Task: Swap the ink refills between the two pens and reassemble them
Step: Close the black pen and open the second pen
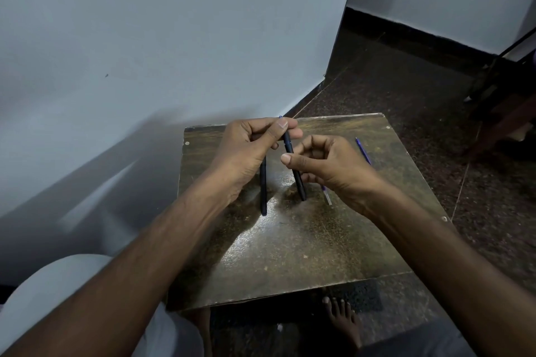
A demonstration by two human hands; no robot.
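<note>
My left hand (252,143) pinches the top end of a black pen barrel (299,182) between thumb and fingers, and a small blue tip (280,117) sticks out above the fingertips. The barrel slants down toward the table (290,246). My right hand (330,165) has curled fingers, and its thumb lies across the middle of that barrel. A second black barrel (263,191) points toward me from under my left palm, which hides its upper end. A blue refill (363,151) lies at the table's right side. Another thin refill (327,197) pokes out from under my right hand.
The small brown table stands in a corner, with a pale wall (145,52) close on the left and dark speckled floor (406,81) to the right. Dark wooden furniture (501,101) stands at the far right. A bare foot (342,319) rests below the table's front edge.
</note>
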